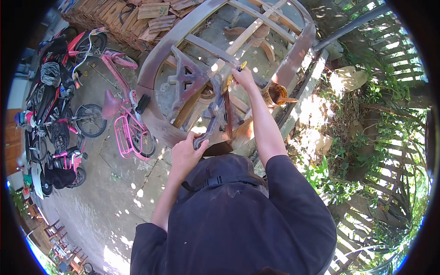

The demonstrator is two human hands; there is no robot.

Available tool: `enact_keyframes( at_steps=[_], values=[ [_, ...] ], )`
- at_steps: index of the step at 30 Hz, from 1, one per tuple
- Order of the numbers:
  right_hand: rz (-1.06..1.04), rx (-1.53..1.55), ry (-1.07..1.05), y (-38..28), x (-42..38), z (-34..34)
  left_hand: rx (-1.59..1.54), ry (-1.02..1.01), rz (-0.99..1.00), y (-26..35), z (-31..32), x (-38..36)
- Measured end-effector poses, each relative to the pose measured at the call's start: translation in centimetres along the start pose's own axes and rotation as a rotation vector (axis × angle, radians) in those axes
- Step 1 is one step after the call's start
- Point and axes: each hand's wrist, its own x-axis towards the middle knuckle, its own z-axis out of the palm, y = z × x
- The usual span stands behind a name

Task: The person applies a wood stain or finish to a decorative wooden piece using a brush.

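My left hand [187, 152] is closed around the near end of a carved, dark-stained wooden piece [211, 120], which slants away from me over the frame. Farther out, my right hand [243, 77] grips what looks like a paintbrush [228, 82]; its yellow handle end sticks out above the fist and its lower end meets the carved piece. Under both hands lies a large oval wooden frame [158, 52] with crossing slats. A second carved piece [187, 78] with triangular openings rests on the frame's left side. Right of my right forearm sits a brown-stained cup [276, 94] with a flat stick across its mouth.
A pink bicycle [120, 107] stands to the left, beside several motorbikes [50, 96]. Stacked roof tiles [153, 20] lie behind the frame. Along the right run plants [339, 183] and a slatted fence [394, 158]. Concrete ground [114, 192] extends at lower left.
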Motion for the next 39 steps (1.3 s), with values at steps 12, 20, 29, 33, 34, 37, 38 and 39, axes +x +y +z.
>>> enact_keyframes(
  at_steps=[12, 20, 29, 33, 34, 37, 38, 39],
  values=[
    [0.107, -0.034, 0.207, 0.2, 1.0, 0.4, -0.052, -0.020, -0.086, -1.3, -0.7, -0.1],
    [0.185, 0.040, -0.065, 0.2, -1.0, -1.8, -0.142, -0.043, -0.105, -3.1, -1.0, 0.0],
    [0.006, 0.176, -0.037, 2.4, -1.7, -1.6, -0.144, -0.068, -0.133, -2.3, -1.2, 0.1],
    [0.009, 0.154, -0.051, 0.5, -4.2, -1.8, -0.123, -0.058, -0.134, -1.6, -1.0, -0.1],
    [-0.026, 0.231, -0.021, 0.7, -4.7, -1.3, -0.125, -0.058, -0.134, -1.4, -0.9, -0.1],
    [-0.044, 0.239, -0.039, -0.1, -7.1, -1.1, -0.125, -0.039, -0.115, -1.0, -0.7, -0.3],
    [-0.026, 0.162, -0.099, -0.6, -7.5, -1.4, -0.111, -0.046, -0.104, -0.9, -0.7, -0.3],
    [-0.008, 0.085, -0.159, -0.9, -7.6, -1.6, -0.096, -0.052, -0.093, -0.8, -0.6, -0.4]
  ],
)
